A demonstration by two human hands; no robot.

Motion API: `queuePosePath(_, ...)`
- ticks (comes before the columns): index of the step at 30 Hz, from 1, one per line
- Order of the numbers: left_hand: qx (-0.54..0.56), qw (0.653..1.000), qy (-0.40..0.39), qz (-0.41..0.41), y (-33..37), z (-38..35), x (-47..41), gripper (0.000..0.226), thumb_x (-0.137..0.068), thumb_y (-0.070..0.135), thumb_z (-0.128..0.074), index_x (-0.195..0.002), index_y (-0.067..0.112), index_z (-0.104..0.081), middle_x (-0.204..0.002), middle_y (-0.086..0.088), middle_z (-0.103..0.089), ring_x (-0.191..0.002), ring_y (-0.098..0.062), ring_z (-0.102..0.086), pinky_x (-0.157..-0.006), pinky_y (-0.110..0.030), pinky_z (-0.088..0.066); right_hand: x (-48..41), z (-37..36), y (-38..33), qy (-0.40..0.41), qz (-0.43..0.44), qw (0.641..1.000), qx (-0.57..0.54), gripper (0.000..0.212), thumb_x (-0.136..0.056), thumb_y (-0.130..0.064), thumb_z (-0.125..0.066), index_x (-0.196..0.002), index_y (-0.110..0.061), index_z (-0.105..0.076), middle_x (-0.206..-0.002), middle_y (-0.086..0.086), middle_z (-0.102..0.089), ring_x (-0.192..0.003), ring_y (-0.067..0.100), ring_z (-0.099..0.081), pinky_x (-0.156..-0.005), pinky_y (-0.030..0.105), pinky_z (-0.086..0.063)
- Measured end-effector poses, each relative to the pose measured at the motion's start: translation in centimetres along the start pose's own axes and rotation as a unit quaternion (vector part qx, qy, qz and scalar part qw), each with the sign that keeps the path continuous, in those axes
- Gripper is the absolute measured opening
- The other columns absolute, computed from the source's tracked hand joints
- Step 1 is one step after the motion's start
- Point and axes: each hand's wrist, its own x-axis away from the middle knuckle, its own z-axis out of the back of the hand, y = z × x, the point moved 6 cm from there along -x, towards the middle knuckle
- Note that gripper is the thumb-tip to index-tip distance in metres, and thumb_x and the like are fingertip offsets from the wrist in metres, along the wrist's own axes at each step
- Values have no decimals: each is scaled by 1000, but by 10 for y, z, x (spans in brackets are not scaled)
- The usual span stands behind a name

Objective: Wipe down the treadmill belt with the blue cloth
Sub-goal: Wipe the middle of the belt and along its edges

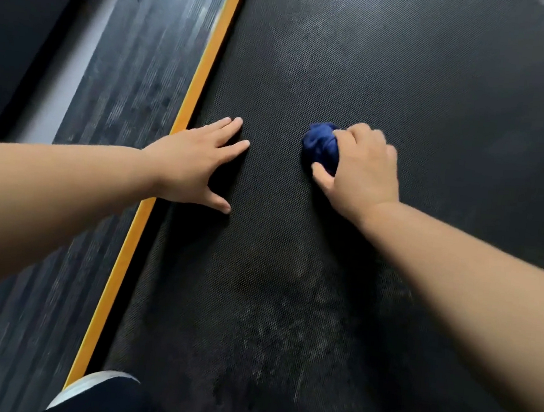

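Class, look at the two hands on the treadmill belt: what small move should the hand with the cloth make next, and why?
Probably slide the right hand, gripping the bunched blue cloth, back toward the person along the treadmill belt: pale marks show there, while the left hand lies flat on the belt.

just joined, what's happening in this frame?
A person is kneeling over a treadmill belt, cleaning it. The right hand grips a bunched-up blue cloth and presses it onto the belt near the middle. The left hand lies flat on the belt with fingers spread, close to the yellow edge strip, apparently as a brace. Pale dusty smudges show on the belt nearer the person's knees, so that part looks not yet wiped.
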Motion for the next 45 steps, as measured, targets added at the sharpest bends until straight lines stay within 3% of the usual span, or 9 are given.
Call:
queuePosePath(3, 11, 1000, 8, -3, 4, 4, -6, 120, -62, 76, -62, -152, 16, -11, -159, -12, 5, -147, -23, 4, -119, -36, -11, 20, -11, -15, -11, 13, 995, -98, 33, -80, -28, -59, -105, -6, -59, -105, 16, -55, -97, 36, -50, -85, 47, -46)
queuePosePath(9, -20, 999, 2, -28, 21, 3, -25, 124, -59, 78, -62, -152, 18, -6, -158, -14, 9, -146, -27, 8, -118, -47, -8, 64, -14, -48, -64, 237, 962, -120, 41, -79, -29, -45, -116, -17, -58, -100, 7, -61, -86, 32, -56, -72, 41, -51)
queuePosePath(15, -46, 999, -26, -12, 33, 3, -36, 123, -58, 81, -58, -150, 34, 9, -156, -20, 8, -145, -35, 6, -114, -55, -14, -2, 8, 38, 1, -48, 994, -96, 35, -80, -18, -56, -115, -17, -59, -112, 12, -57, -104, 35, -49, -88, 40, -44)
queuePosePath(24, -32, 999, -12, -4, 52, 11, -48, 116, -65, 73, -64, -152, 25, -4, -156, -22, 9, -145, -34, 6, -115, -53, -10, 91, -14, -24, -100, 275, 949, -115, 31, -77, -26, -50, -103, -17, -63, -93, 8, -60, -80, 32, -54, -66, 39, -49)
queuePosePath(29, -44, 997, -6, -61, 78, 22, -67, 116, -64, 71, -66, -152, 24, -7, -158, -16, 5, -146, -30, 5, -115, -51, -11, 16, 12, 102, 9, -90, 992, -89, 39, -77, -23, -48, -114, -21, -60, -113, 11, -57, -104, 37, -50, -88, 44, -46)
queuePosePath(30, -46, 997, -9, -59, 82, 26, -73, 116, -64, 71, -66, -152, 24, -7, -158, -15, 5, -146, -30, 4, -115, -52, -12, 20, 14, 103, 7, -89, 993, -82, 38, -77, -22, -50, -113, -19, -60, -111, 12, -57, -103, 37, -50, -87, 44, -46)
queuePosePath(39, -64, 997, -43, -20, 94, 27, -85, 120, -64, 71, -67, -152, 26, 1, -158, -11, 14, -146, -30, 9, -113, -57, -14, 110, -5, 14, -95, 282, 948, -116, 36, -75, -30, -46, -105, -17, -62, -96, 7, -60, -80, 30, -54, -64, 38, -49)
queuePosePath(41, -56, 997, -40, -20, 94, 28, -85, 121, -64, 72, -67, -152, 26, 2, -158, -11, 15, -146, -29, 11, -114, -55, -11, 81, -1, 42, -42, 220, 970, -98, 38, -75, -29, -43, -106, -18, -62, -98, 9, -59, -84, 33, -53, -68, 42, -50)
queuePosePath(45, -62, 996, -12, -60, 98, 35, -87, 120, -62, 71, -67, -152, 20, -6, -159, -11, 8, -147, -25, 7, -116, -48, -6, 35, 12, 126, 16, -105, 987, -119, 40, -76, -21, -51, -115, -19, -61, -112, 12, -57, -102, 36, -50, -88, 44, -46)
